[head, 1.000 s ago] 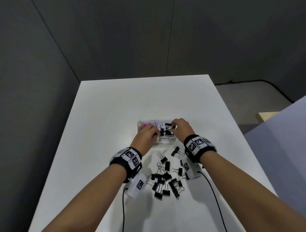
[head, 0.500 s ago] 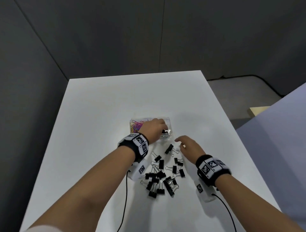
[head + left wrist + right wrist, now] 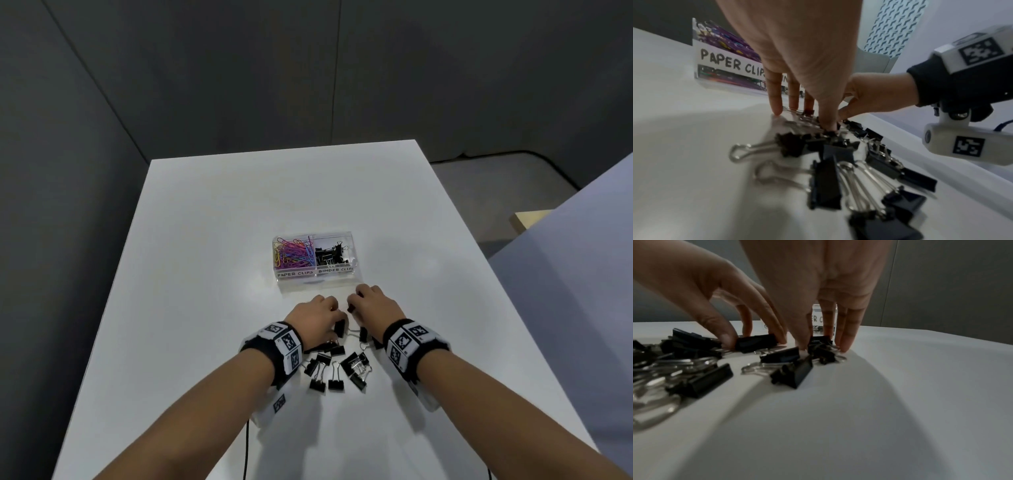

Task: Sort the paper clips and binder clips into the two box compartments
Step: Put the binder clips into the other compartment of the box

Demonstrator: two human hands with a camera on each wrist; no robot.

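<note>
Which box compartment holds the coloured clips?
The left compartment, labelled PAPER CLIPS: it is filled with pink, purple, blue and yellow paper clips, while the right compartment, labelled BINDER CLIPS, holds only black binder clips.

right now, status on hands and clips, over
Left hand pinching a binder clip. Right hand fingering another. Pile unsorted near box. Nothing blocking.

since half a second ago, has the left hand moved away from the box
Yes. The left hand has pulled back toward the person, off the box, and now reaches into the loose binder clips.
</note>
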